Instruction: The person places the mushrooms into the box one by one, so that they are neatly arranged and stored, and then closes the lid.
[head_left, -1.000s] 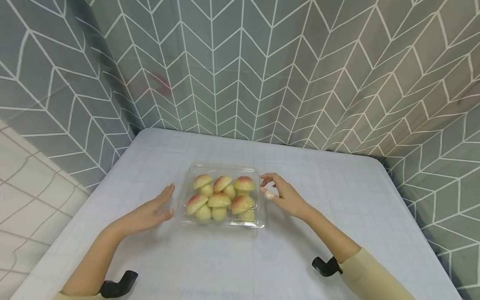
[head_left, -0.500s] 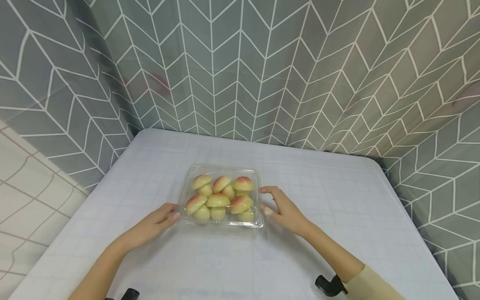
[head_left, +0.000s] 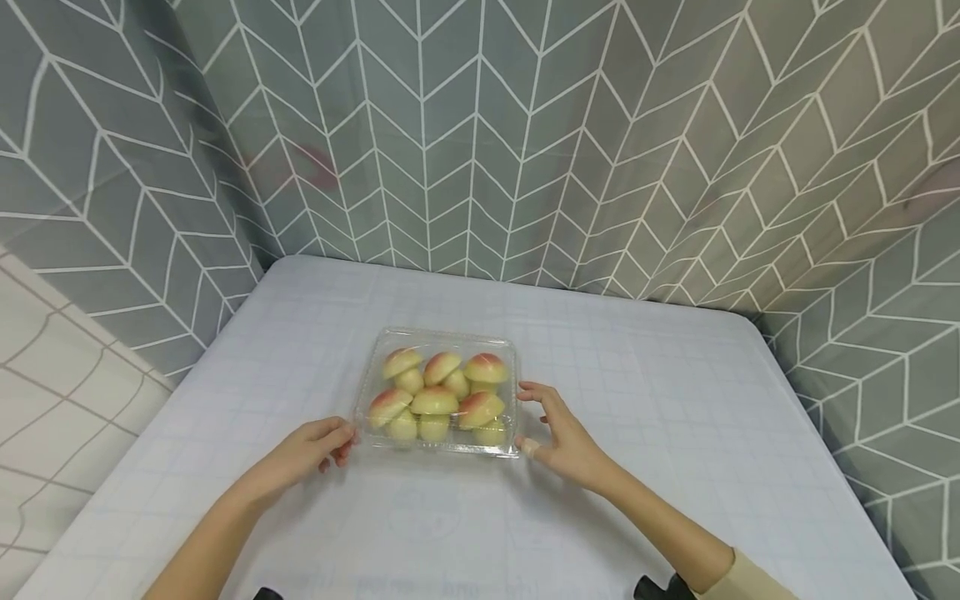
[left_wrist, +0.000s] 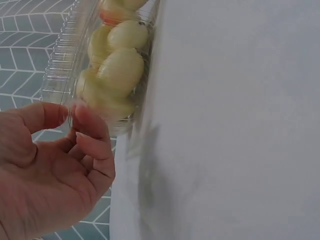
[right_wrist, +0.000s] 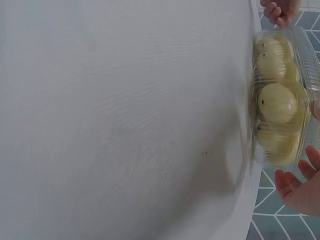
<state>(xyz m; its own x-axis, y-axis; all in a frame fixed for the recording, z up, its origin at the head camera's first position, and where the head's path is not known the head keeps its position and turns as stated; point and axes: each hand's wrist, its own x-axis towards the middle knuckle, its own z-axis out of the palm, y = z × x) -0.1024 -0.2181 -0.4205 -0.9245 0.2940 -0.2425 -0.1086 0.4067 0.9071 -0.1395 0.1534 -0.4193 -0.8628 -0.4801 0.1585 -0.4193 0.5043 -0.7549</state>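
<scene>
A clear plastic clamshell box (head_left: 442, 342) lies on the table. Inside it are several mushroom-shaped pale yellow pieces (head_left: 435, 402) with red-tinged caps; their kind is unclear. My left hand (head_left: 307, 454) is at the box's front left corner. In the left wrist view, that hand (left_wrist: 60, 160) pinches the rim between thumb and forefinger. On the other side, my right hand (head_left: 573, 442) lies along the right edge with fingers spread and loosely bent. Its thumb is by the front right corner. The right wrist view shows its fingers (right_wrist: 284, 184) beside the box's end, not wrapped round it.
A white cloth covers the table (head_left: 637, 375). Grey curtains (head_left: 465, 150) with a white chevron pattern hang behind it and to the sides. Pale floor tiles (head_left: 60, 400) show at the left. Black wrist mounts (head_left: 663, 588) sit on the forearms.
My left hand has come in from beside the box to its front left corner and now pinches the rim. My right hand has slid slightly nearer along the right edge.
</scene>
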